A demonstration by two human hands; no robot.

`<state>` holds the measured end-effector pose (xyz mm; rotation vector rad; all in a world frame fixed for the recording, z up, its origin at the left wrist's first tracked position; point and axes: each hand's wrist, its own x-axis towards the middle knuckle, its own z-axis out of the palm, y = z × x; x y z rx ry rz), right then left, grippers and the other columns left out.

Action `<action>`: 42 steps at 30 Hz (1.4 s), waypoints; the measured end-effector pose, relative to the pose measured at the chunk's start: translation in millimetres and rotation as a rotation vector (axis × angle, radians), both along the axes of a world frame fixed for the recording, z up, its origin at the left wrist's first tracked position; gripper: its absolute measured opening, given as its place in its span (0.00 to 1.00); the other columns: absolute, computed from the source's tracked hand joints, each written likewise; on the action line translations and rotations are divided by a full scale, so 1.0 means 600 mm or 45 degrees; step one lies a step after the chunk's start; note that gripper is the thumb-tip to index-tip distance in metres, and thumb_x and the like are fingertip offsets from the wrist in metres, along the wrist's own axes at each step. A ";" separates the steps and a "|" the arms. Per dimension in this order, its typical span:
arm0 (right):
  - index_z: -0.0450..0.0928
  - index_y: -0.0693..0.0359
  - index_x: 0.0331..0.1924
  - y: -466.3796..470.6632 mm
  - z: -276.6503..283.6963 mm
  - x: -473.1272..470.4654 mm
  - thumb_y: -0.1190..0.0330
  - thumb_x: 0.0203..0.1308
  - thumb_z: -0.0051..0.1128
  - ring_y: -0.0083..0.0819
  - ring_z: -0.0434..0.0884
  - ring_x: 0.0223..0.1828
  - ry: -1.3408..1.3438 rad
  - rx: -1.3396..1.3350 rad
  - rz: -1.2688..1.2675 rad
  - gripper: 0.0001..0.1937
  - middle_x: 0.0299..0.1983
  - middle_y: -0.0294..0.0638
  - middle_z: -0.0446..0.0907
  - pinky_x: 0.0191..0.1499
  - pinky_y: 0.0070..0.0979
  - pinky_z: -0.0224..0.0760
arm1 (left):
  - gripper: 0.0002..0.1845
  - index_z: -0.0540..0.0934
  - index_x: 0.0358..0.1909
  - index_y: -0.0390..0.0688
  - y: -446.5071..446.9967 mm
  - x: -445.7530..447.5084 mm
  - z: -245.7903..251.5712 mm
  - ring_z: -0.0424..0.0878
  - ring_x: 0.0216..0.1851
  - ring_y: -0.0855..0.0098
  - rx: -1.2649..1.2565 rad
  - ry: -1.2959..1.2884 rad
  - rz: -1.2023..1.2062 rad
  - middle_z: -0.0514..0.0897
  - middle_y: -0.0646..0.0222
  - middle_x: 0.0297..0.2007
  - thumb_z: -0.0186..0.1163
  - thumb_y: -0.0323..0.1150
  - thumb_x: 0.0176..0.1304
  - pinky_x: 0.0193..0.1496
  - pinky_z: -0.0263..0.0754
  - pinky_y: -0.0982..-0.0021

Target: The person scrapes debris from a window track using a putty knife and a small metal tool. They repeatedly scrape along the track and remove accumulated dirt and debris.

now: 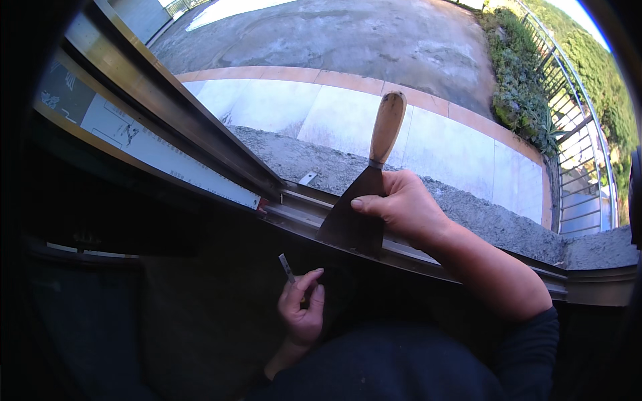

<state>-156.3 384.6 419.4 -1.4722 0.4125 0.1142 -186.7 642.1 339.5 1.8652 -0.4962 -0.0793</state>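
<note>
My right hand point(409, 208) grips a putty knife point(353, 225) by its wide dark blade, thumb on the near face. The wooden handle points up and away, and the broad edge lies over the aluminium window track point(306, 215), though contact is unclear. Lower down, in the shade inside the sill, my left hand point(303, 306) has its fingers closed around a narrow tool with a flat metal blade point(286, 267), possibly a snap-off knife. The blade sticks up past the fingers. A bit of yellow shows between them; the rest of this tool is hidden.
A sliding sash frame point(165, 95) and a glass pane with a printed sheet point(150, 135) stand at the left. Beyond the track are a rough cement ledge point(481, 215) bearing a small metal plate point(307, 178), pale paving point(351, 120), shrubs point(519, 85) and a metal railing point(584, 120).
</note>
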 end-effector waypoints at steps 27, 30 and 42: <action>0.85 0.63 0.36 -0.054 0.007 -0.033 0.72 0.61 0.67 0.18 0.76 0.22 0.279 0.336 -0.104 0.04 0.27 0.34 0.84 0.22 0.18 0.61 | 0.17 0.88 0.50 0.41 -0.055 0.020 0.017 0.75 0.28 0.77 -0.073 -0.372 -0.268 0.78 0.70 0.34 0.68 0.17 0.59 0.31 0.70 0.79; 0.85 0.65 0.38 -0.059 0.006 -0.031 0.73 0.63 0.65 0.20 0.79 0.25 0.327 0.284 -0.076 0.04 0.30 0.37 0.86 0.25 0.20 0.65 | 0.18 0.88 0.51 0.41 -0.057 0.018 0.012 0.73 0.25 0.79 -0.022 -0.427 -0.377 0.76 0.71 0.32 0.70 0.17 0.58 0.28 0.68 0.79; 0.85 0.67 0.39 -0.098 0.042 -0.092 0.73 0.63 0.66 0.21 0.82 0.31 0.191 0.335 -0.234 0.05 0.34 0.37 0.87 0.33 0.21 0.74 | 0.17 0.87 0.51 0.39 -0.068 0.014 0.018 0.76 0.25 0.75 -0.087 -0.372 -0.396 0.79 0.69 0.32 0.68 0.18 0.60 0.30 0.72 0.76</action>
